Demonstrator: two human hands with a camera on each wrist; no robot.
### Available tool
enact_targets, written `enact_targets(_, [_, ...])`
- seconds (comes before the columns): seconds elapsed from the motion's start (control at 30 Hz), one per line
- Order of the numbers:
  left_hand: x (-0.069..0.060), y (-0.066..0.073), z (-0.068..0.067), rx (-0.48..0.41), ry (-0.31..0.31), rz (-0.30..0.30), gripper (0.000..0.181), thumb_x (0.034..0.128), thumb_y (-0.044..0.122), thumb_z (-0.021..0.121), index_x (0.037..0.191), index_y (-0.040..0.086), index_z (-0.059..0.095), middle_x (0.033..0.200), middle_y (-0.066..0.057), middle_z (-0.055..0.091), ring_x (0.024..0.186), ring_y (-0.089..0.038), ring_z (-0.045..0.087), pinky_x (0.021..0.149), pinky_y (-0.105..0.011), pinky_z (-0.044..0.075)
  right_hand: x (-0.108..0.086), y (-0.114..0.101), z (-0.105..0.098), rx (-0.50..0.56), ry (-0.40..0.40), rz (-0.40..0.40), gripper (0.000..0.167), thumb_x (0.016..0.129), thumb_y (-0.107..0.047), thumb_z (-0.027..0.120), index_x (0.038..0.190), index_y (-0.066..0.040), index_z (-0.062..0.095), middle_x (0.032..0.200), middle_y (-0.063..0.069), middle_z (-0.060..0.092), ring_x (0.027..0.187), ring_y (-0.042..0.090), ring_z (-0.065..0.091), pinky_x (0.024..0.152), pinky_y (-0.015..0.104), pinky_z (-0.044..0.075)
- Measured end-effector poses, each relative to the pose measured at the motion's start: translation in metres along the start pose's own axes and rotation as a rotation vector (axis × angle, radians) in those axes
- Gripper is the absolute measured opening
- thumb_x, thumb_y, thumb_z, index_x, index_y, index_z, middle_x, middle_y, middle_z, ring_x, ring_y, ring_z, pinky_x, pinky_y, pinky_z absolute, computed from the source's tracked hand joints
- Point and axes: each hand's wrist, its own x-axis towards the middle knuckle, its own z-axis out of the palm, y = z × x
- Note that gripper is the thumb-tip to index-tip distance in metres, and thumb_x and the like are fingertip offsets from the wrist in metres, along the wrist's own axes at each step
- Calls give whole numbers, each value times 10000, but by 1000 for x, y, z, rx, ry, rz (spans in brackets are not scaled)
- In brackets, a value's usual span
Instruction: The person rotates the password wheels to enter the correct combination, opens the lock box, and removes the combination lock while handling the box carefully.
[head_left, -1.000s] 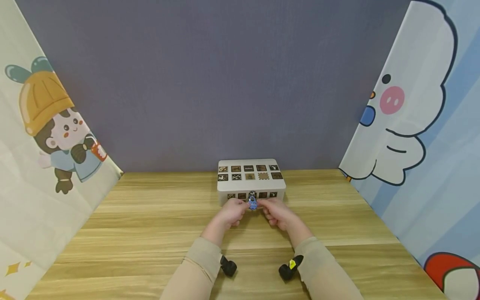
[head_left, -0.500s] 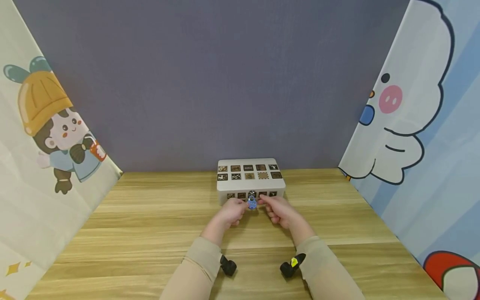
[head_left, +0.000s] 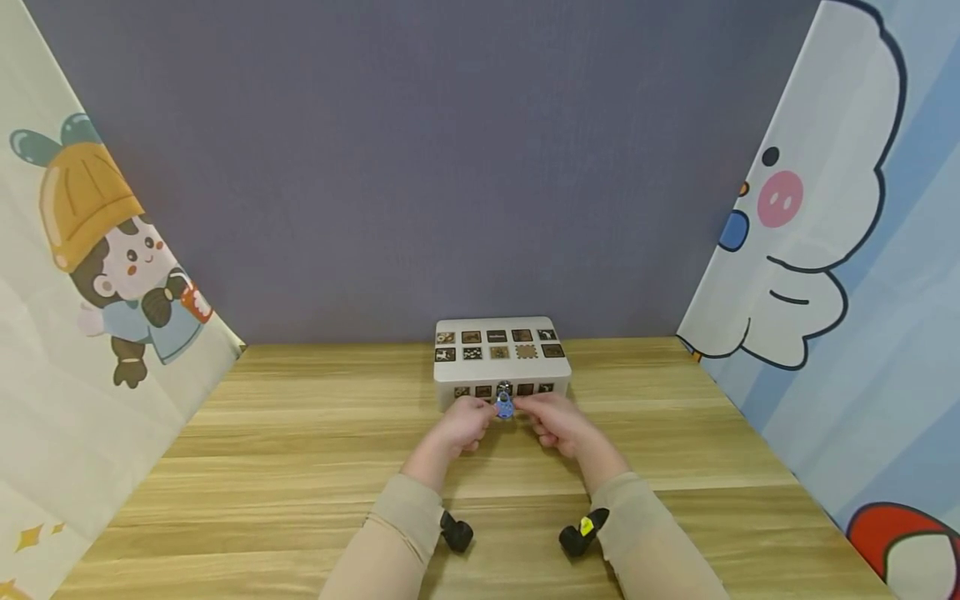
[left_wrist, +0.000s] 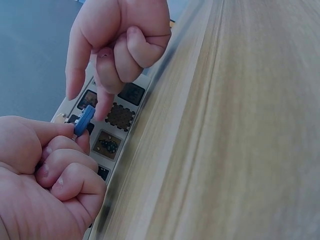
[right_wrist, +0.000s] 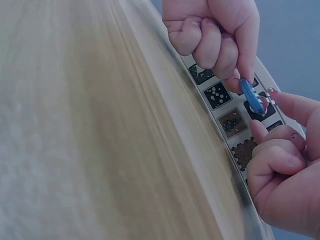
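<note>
A small blue combination padlock (head_left: 505, 406) hangs at the front clasp of a white box (head_left: 495, 371) decorated with small brown and black picture squares. My left hand (head_left: 462, 423) pinches the padlock's body between thumb and index finger, its other fingers curled in. From the other side, my right hand (head_left: 558, 427) reaches in with thumb and index finger extended and spread apart, the rest curled. Its fingertips are very close to the padlock; whether they touch it I cannot tell. Pale dials (right_wrist: 261, 100) show along the padlock's edge in the right wrist view.
The box stands at the back of a wooden table (head_left: 300, 467), close to a grey partition (head_left: 465, 167). Curtains with cartoon figures flank the table on the left (head_left: 150, 292) and right (head_left: 810, 250). Black wrist devices (head_left: 456, 533) sit at both sleeves.
My right fingertips lifted slightly from beside the padlock toward the box front, then came back down to it. The left hand kept its pinch on the padlock, and the box stayed put.
</note>
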Motion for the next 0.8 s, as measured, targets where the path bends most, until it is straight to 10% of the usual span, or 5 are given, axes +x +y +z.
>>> enact_targets(0.23, [0,1,-1,2,-3,1,293,1046,156,529,997,-119,618,552,70,330,442,-67,271,408,-206,252,2,2,7,-54,-7,-27,415,953,-256,711,1232,46,662,584,-63,362,459,61,288,401,199,267])
enact_targets(0.8, [4,-2,-3,21,-6,12,300,1040,163,549,964,-110,643,544,71,317,429,-70,269,399,-209,254,3,1,11,-9,-28,-4,240,969,-198,661,961,39,627,567,-62,339,447,62,254,395,204,222])
